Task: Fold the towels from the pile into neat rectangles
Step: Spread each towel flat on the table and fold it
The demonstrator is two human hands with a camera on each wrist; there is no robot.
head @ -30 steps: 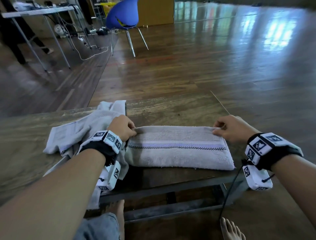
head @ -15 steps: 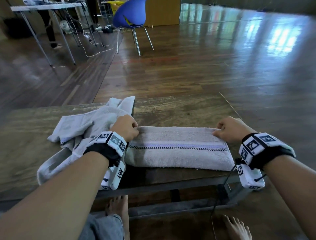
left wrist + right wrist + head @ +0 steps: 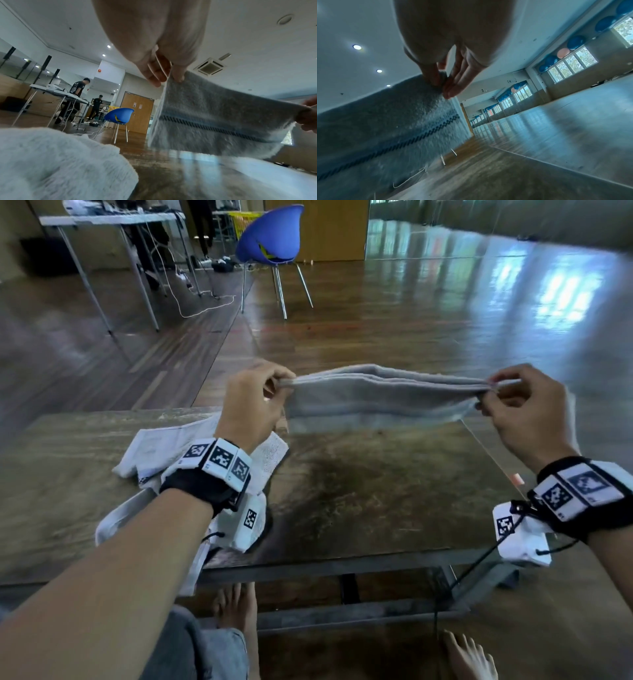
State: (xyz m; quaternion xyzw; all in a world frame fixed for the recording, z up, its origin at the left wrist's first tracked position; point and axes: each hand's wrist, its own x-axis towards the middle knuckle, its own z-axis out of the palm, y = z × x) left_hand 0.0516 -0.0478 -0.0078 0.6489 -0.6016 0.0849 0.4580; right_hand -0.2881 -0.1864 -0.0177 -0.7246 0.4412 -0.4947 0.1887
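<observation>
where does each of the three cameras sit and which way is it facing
Head: on the person's head, looking forward and down at the table; shows both forearms, left hand, right hand, bare feet.
Left wrist: under the left wrist, looking along the fingers toward the blue chair.
Right wrist: under the right wrist, looking along the fingers down the hall toward the windows.
Shared: all three show the folded towel, pinched at both ends above the table.
</observation>
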